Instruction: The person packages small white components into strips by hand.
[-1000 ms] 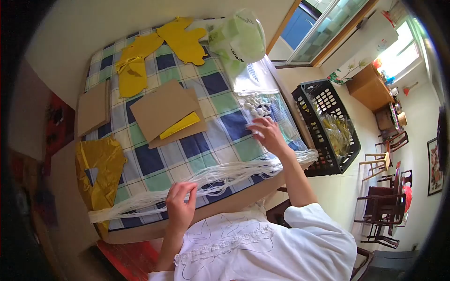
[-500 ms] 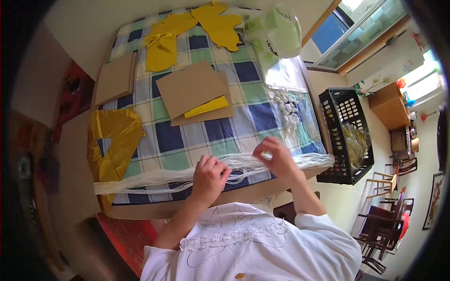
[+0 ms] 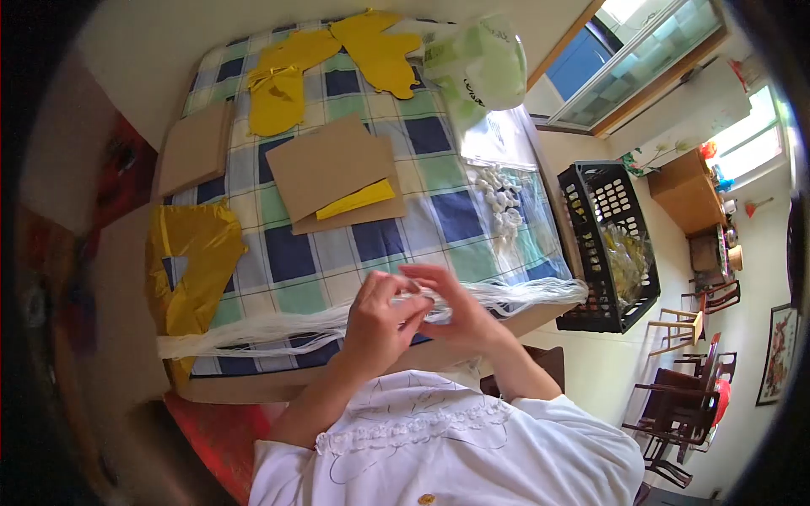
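Observation:
A long bundle of loose white strings (image 3: 253, 331) stretches along the near edge of the bed-like surface, in front of me. My left hand (image 3: 380, 325) is over the middle of it, fingers curled and thumb and fingertips pinched. From the right, my right hand (image 3: 456, 310) reaches in with bent fingers, its fingertips meeting those of my left hand. Whatever thin thing sits between the fingertips is too small to make out. The right part of the bundle (image 3: 531, 293) runs on past my right hand to the corner.
On the checked cloth (image 3: 371, 244) lie cardboard sheets (image 3: 329, 164), a cardboard stack (image 3: 196, 152), yellow cut-out pieces (image 3: 375, 51), a gold foil piece (image 3: 198, 270), white knotted cords (image 3: 502, 202) and a green-white plastic bag (image 3: 489, 63). A black crate (image 3: 591, 253) stands at right.
My right hand has moved left and down to meet my left hand over the strings. My left hand stays in nearly the same place. The view has shifted slightly.

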### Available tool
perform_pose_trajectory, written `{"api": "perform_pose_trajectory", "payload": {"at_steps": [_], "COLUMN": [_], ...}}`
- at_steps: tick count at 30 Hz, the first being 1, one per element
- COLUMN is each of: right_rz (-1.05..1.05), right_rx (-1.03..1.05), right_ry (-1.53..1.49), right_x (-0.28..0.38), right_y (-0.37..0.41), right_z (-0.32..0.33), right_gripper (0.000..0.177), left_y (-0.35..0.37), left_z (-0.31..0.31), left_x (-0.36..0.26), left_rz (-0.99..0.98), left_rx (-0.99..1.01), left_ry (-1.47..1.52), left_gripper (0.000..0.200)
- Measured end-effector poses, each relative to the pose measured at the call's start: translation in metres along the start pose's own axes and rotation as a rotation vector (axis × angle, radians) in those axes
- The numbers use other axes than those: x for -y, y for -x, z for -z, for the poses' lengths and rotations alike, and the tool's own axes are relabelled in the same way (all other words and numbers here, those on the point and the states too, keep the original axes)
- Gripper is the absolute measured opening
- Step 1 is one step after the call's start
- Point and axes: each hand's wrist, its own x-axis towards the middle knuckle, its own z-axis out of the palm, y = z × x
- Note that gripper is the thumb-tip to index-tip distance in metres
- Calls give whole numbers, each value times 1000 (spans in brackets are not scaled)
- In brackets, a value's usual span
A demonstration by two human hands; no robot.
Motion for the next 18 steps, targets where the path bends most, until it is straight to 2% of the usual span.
{"api": "perform_pose_trajectory", "payload": {"at_steps": [1, 3, 4, 5, 6, 7, 8, 9, 10, 11, 13, 14, 16, 17, 18], "right_rz": [-6, -39, -147, -259, -372, -349, -297, -356, -409, -286, -44, -3, 67, 44, 27], "right_rx": [-8, 11, 94, 178, 263, 288, 251, 295, 340, 362, 394, 333, 199, 243, 285], "right_ry": [-132, -422, -497, -575, -653, -436, -289, -143, 9, 96, 267, 242, 195, 81, -31], "right_x": [-1, -1, -2, -4, -7, -17, -22, -32, -39, -39, -29, -24, 23, 31, 37], "right_y": [-4, -12, -13, -12, -10, -10, -10, -7, -5, -3, -5, -9, -30, -35, -42], "right_z": [-9, -23, -21, -18, -15, -11, -6, 3, 15, 26, 37, 37, 22, 6, -14], "right_gripper": [51, 56, 51, 47, 43, 30, 22, 24, 26, 34, 52, 56, 64, 67, 70], "left_y": [-3, -7, -9, -5, -2, 2, 8, 14, 19, 22, 42, 49, 32, 24, 17], "left_z": [1, 10, 18, 31, 41, 55, 82, 112, 139, 158, 172, 173, 133, 117, 106], "left_x": [-4, -8, -8, -8, 2, 14, 24, 31, 36, 38, 34, 32, 8, -3, -11], "left_rz": [-130, -139, -142, -2, 84, 170, 270, 368, 343, 316, 377, 409, 432, 459, 429], "left_rx": [-52, -150, -204, -226, -372, -518, -666, -818, -979, -1139, -878, -746, -404, -214, -198], "left_ry": [-108, -93, -92, 9, 239, 468, 521, 571, 533, 493, 371, 314, 542, 689, 800], "left_gripper": [13, 14, 15, 13, 9, 9, 12, 18, 20, 22, 20, 19, 16, 16, 15]}}
